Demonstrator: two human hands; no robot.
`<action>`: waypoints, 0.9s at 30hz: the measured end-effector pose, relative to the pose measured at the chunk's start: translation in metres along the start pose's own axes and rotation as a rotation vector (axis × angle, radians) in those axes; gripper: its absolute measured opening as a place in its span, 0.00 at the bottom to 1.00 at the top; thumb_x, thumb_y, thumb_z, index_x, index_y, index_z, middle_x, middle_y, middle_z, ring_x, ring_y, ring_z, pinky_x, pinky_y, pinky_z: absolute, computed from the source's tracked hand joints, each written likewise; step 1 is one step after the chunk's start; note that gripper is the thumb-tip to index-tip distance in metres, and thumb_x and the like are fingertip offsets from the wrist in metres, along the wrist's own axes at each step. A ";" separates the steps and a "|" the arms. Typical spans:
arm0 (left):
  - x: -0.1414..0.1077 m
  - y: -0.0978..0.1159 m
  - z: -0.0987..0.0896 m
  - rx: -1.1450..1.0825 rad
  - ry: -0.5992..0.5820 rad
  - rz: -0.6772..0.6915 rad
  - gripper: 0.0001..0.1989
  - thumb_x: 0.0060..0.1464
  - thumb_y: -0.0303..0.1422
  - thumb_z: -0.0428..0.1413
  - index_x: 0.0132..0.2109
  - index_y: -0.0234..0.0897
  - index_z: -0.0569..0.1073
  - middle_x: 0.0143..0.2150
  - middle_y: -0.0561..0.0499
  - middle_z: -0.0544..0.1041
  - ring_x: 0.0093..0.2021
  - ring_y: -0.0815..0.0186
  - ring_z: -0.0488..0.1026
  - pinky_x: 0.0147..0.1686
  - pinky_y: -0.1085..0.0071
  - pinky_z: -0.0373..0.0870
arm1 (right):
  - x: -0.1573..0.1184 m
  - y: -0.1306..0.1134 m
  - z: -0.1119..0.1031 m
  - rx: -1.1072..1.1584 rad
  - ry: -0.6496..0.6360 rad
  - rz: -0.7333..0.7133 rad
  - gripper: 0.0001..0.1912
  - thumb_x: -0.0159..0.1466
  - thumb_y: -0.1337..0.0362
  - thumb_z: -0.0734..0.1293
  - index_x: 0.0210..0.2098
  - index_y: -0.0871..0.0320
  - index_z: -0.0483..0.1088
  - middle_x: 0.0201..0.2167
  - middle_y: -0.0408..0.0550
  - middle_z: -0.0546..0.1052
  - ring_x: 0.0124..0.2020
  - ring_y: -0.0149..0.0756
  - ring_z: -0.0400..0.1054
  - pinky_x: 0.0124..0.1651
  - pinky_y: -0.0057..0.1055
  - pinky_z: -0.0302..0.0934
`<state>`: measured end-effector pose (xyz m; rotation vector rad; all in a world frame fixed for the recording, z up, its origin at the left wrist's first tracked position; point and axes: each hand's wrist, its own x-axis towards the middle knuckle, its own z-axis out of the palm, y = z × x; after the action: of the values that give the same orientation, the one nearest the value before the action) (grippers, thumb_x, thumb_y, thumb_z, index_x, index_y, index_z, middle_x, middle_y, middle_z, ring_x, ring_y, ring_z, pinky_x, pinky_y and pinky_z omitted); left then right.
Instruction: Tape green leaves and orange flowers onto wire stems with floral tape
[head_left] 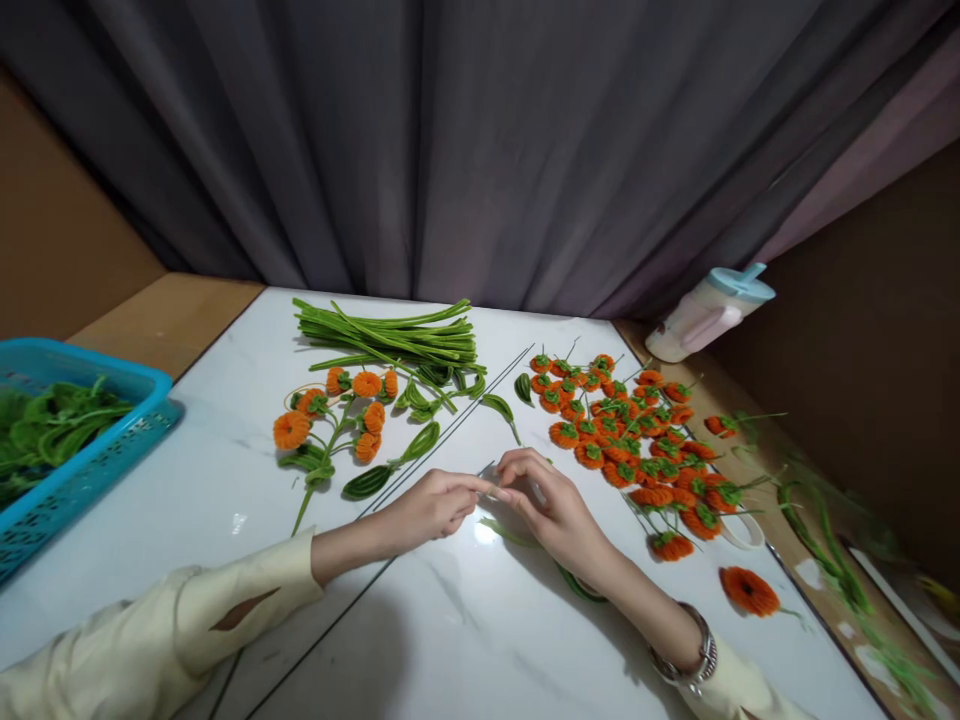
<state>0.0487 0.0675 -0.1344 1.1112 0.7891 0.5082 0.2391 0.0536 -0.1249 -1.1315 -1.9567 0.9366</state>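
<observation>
My left hand (442,512) points its index finger toward my right hand, the other fingers curled in. The fingers of my right hand (551,505) are bent in a pinch at that left fingertip. Whatever lies between the fingertips is too small to make out. Green fuzzy leaves lie under and around the right hand, one leaf (497,408) just beyond it. Left of the hands rests a branch with several orange pipe-cleaner flowers (291,430), near a dark green leaf (367,482). Many loose orange flower heads (622,430) spread out to the right.
A bundle of green fuzzy stems (390,335) lies at the back of the white table (442,640). A blue basket (97,470) of green pieces stands left. At the right are a tumbler (705,315), a white ring (744,532) and a single orange flower (750,591).
</observation>
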 end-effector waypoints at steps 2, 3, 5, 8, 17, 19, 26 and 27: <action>0.000 0.000 0.000 0.005 0.003 -0.001 0.21 0.51 0.31 0.48 0.49 0.24 0.74 0.18 0.63 0.49 0.17 0.75 0.44 0.17 0.76 0.42 | 0.001 -0.002 -0.002 0.006 -0.006 0.000 0.05 0.66 0.65 0.61 0.33 0.56 0.65 0.38 0.50 0.69 0.40 0.38 0.66 0.41 0.33 0.61; 0.000 0.001 0.000 0.008 0.006 -0.003 0.22 0.51 0.31 0.48 0.50 0.24 0.73 0.18 0.63 0.49 0.17 0.75 0.44 0.17 0.76 0.42 | 0.001 -0.004 -0.003 0.011 -0.008 0.003 0.05 0.66 0.65 0.62 0.32 0.56 0.65 0.38 0.50 0.69 0.39 0.38 0.66 0.41 0.33 0.61; -0.001 0.002 0.001 0.008 0.011 -0.013 0.23 0.51 0.31 0.48 0.51 0.23 0.73 0.17 0.63 0.49 0.17 0.75 0.44 0.17 0.76 0.42 | 0.001 -0.006 -0.006 0.030 -0.002 0.012 0.06 0.65 0.64 0.63 0.31 0.56 0.66 0.37 0.49 0.69 0.39 0.37 0.66 0.41 0.33 0.61; -0.001 0.003 0.001 -0.008 0.011 -0.015 0.22 0.50 0.31 0.48 0.50 0.23 0.73 0.17 0.63 0.49 0.17 0.75 0.44 0.17 0.76 0.42 | 0.002 -0.007 -0.009 0.056 0.024 0.027 0.06 0.64 0.64 0.64 0.31 0.56 0.67 0.38 0.49 0.70 0.40 0.38 0.67 0.43 0.34 0.61; 0.000 -0.002 -0.001 0.043 -0.022 0.012 0.22 0.53 0.31 0.47 0.52 0.26 0.73 0.19 0.62 0.48 0.18 0.75 0.44 0.18 0.76 0.42 | 0.002 -0.002 -0.003 0.017 0.016 0.022 0.07 0.65 0.62 0.62 0.32 0.56 0.68 0.40 0.51 0.70 0.42 0.39 0.66 0.43 0.35 0.61; 0.000 -0.003 -0.001 0.040 -0.021 0.014 0.22 0.53 0.31 0.48 0.52 0.26 0.73 0.19 0.62 0.48 0.18 0.75 0.44 0.18 0.76 0.42 | 0.002 -0.003 -0.004 0.022 0.024 0.026 0.08 0.65 0.62 0.63 0.31 0.56 0.68 0.39 0.51 0.70 0.41 0.39 0.67 0.43 0.35 0.61; -0.002 -0.002 0.000 0.021 -0.017 0.018 0.21 0.53 0.31 0.47 0.52 0.27 0.74 0.18 0.62 0.48 0.18 0.74 0.44 0.18 0.75 0.42 | 0.003 0.000 -0.007 0.025 0.033 0.038 0.05 0.63 0.62 0.66 0.32 0.56 0.68 0.43 0.52 0.71 0.45 0.42 0.67 0.47 0.38 0.61; -0.002 -0.002 0.000 0.023 -0.020 0.020 0.21 0.53 0.30 0.47 0.51 0.27 0.74 0.18 0.62 0.48 0.18 0.74 0.44 0.18 0.75 0.42 | 0.003 0.000 -0.006 0.015 0.023 0.032 0.04 0.62 0.62 0.66 0.33 0.56 0.68 0.44 0.52 0.71 0.47 0.42 0.66 0.48 0.39 0.61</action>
<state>0.0470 0.0653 -0.1351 1.1450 0.7689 0.5046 0.2433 0.0583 -0.1213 -1.1632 -1.9152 0.9501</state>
